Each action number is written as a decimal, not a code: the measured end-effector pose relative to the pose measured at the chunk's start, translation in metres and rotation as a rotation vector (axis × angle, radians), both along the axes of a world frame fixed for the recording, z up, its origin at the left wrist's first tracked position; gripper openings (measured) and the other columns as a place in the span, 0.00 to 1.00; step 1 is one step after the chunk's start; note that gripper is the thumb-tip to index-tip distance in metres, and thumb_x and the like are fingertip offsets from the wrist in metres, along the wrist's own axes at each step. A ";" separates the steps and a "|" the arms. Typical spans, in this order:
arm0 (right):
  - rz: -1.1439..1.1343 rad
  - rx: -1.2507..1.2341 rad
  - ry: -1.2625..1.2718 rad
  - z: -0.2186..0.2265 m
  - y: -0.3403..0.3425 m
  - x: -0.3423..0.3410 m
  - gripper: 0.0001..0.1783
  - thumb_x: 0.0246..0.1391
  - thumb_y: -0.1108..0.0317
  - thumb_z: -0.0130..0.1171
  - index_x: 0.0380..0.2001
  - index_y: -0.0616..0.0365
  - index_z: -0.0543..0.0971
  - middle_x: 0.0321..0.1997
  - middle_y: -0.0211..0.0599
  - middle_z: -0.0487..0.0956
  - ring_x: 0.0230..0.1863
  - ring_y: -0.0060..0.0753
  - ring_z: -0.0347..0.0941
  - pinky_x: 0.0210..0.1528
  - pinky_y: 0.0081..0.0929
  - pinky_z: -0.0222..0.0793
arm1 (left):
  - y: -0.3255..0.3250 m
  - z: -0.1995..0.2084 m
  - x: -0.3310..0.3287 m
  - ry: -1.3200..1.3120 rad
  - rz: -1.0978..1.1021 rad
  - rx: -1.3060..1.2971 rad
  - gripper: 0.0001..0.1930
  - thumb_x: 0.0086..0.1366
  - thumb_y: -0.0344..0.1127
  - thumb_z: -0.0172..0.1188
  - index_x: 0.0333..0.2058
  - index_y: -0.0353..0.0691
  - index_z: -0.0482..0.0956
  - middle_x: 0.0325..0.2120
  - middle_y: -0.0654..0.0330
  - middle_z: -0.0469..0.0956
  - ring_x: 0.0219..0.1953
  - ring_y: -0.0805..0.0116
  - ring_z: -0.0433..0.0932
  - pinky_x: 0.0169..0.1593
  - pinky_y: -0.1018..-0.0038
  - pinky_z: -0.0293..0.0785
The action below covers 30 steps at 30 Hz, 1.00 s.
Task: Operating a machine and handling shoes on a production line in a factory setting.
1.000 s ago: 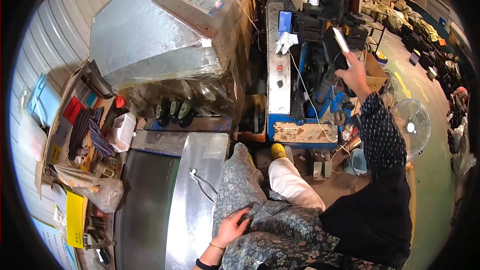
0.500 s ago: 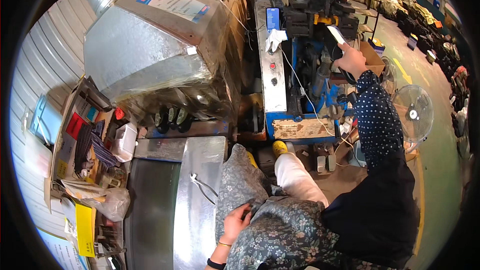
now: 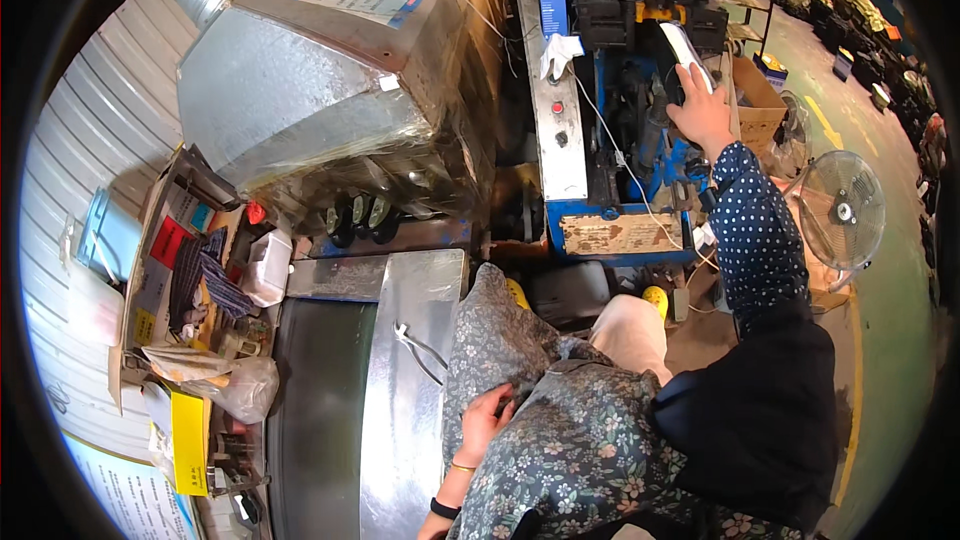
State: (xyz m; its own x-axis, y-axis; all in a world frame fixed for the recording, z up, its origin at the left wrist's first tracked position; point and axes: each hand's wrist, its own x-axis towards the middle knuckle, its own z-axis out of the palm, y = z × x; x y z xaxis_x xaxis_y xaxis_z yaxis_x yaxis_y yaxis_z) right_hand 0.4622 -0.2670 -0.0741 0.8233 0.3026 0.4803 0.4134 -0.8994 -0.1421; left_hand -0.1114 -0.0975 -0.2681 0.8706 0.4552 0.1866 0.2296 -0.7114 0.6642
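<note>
My right hand (image 3: 702, 118) reaches forward to the machine with its fingers stretched out and spread. Its fingertips rest on a long white shoe-sole-shaped piece (image 3: 684, 48), which slants among the machine's dark parts. What lies beneath that piece is hidden. My left hand (image 3: 485, 420) lies low on my flowered apron (image 3: 590, 430), fingers curled in against the cloth; whatever they hold, if anything, is hidden. Left of that hand, pincers (image 3: 421, 351) with dark handles lie on a shiny metal plate (image 3: 405, 450).
A control panel (image 3: 562, 155) with a red button, a white cloth (image 3: 560, 56) and a phone (image 3: 553, 15) stands ahead. At right are a cardboard box (image 3: 757, 105) and a fan (image 3: 843, 210). A metal hood (image 3: 310, 70) fills the upper left, above several dark shoes (image 3: 360, 215).
My right hand has opened from a closer grip to spread fingers over the white piece. One yellow-shod foot has moved right. The whole view has shifted slightly.
</note>
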 end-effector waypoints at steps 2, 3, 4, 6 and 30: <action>-0.021 0.018 0.053 0.004 0.005 0.014 0.43 0.48 0.52 0.61 0.69 0.36 0.62 0.75 0.28 0.57 0.61 0.68 0.60 0.58 0.55 0.68 | 0.000 -0.005 0.001 0.013 0.033 -0.009 0.17 0.59 0.36 0.66 0.48 0.45 0.80 0.37 0.58 0.84 0.38 0.55 0.83 0.40 0.66 0.79; -0.028 0.021 0.048 0.007 0.005 0.019 0.43 0.47 0.51 0.60 0.69 0.36 0.62 0.75 0.27 0.57 0.61 0.67 0.61 0.58 0.54 0.69 | -0.002 -0.004 0.006 -0.040 0.065 -0.062 0.15 0.60 0.36 0.66 0.46 0.44 0.82 0.34 0.57 0.84 0.34 0.55 0.83 0.38 0.66 0.79; -0.023 0.029 0.044 0.006 0.008 0.026 0.43 0.47 0.51 0.60 0.69 0.36 0.62 0.75 0.27 0.57 0.61 0.67 0.61 0.58 0.54 0.69 | -0.004 0.000 0.008 -0.044 0.070 -0.054 0.15 0.60 0.36 0.66 0.46 0.44 0.82 0.34 0.57 0.84 0.34 0.55 0.83 0.38 0.66 0.79; -0.029 0.024 0.059 0.009 0.014 0.037 0.43 0.48 0.51 0.60 0.69 0.35 0.62 0.75 0.25 0.58 0.62 0.66 0.61 0.59 0.53 0.68 | -0.008 0.006 0.009 -0.007 0.191 -0.071 0.12 0.60 0.36 0.66 0.43 0.43 0.83 0.31 0.55 0.84 0.32 0.57 0.84 0.36 0.67 0.79; 2.055 0.878 1.447 0.147 0.005 -0.278 0.17 0.60 0.68 0.51 0.46 0.73 0.69 0.50 0.59 0.72 0.46 0.50 0.72 0.45 0.39 0.66 | -0.001 -0.001 0.010 -0.017 0.221 0.045 0.09 0.60 0.35 0.62 0.40 0.45 0.83 0.31 0.56 0.83 0.34 0.54 0.82 0.38 0.63 0.78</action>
State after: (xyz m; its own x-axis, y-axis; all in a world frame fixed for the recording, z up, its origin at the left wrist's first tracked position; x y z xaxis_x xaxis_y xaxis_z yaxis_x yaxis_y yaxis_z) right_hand 0.1845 -0.2622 0.0725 -0.2156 0.7789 0.5889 -0.3698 0.4930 -0.7875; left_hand -0.1013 -0.0990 -0.2695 0.7471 0.6256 0.2248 0.3727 -0.6742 0.6376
